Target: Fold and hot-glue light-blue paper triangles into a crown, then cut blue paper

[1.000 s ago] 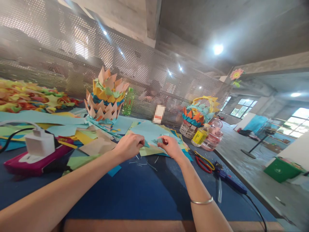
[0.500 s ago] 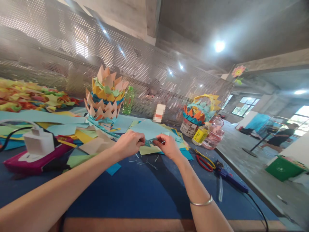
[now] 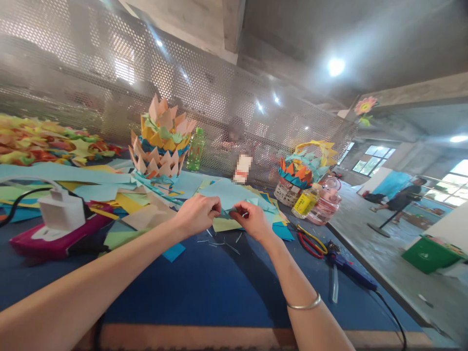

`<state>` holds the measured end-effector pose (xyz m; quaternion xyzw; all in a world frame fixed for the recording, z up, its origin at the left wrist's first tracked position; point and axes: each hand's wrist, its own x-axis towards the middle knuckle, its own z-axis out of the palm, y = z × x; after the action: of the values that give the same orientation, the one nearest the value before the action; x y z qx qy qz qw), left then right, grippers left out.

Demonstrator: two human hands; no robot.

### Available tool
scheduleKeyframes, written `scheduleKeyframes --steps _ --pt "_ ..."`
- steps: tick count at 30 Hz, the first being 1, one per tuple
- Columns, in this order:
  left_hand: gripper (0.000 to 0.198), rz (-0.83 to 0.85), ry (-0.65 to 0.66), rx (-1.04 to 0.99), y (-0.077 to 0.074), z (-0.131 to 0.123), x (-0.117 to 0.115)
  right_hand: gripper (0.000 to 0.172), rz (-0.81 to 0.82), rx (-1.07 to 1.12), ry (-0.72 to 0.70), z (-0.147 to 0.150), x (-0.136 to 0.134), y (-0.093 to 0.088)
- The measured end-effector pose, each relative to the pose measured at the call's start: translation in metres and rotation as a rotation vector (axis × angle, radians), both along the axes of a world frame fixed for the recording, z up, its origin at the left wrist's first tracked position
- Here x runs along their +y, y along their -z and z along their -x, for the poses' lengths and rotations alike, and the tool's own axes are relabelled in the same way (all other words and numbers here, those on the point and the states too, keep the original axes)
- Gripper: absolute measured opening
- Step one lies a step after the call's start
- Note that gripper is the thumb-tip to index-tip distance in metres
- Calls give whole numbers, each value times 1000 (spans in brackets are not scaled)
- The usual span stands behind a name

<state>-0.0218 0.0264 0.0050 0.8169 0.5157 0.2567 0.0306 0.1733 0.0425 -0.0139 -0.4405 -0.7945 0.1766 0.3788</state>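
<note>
My left hand [image 3: 197,213] is closed, thumb and fingers pinched on a light blue paper strip [image 3: 225,213]. Close beside it my right hand [image 3: 252,220] pinches the same strip, with a short stretch showing between the two. Fingers hide most of the gripped paper. Beneath and behind them lie light blue paper sheets [image 3: 228,191] and a pale yellow-green sheet [image 3: 223,225]. To the left stands a layered ornament of pointed folded paper [image 3: 161,141] in peach, yellow and blue.
Pliers with red and yellow handles [image 3: 310,242] and a blue glue gun [image 3: 353,273] lie at right, behind them a yellow-labelled bottle [image 3: 304,202] and a paper-trimmed basket [image 3: 287,190]. A white plug [image 3: 60,212] sits on a magenta power strip [image 3: 40,243]. A green bottle [image 3: 196,150] stands behind.
Both hands keep their pinch with hardly any movement. In the background at right, a person low down before is now upright and farther left. The view has shifted slightly.
</note>
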Motion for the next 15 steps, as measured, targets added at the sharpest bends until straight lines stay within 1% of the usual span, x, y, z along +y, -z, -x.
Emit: scheduleKeyframes --steps 15 --pt "15 1 -30 0 0 -1 -1 12 -3 -72 0 1 -3 -2"
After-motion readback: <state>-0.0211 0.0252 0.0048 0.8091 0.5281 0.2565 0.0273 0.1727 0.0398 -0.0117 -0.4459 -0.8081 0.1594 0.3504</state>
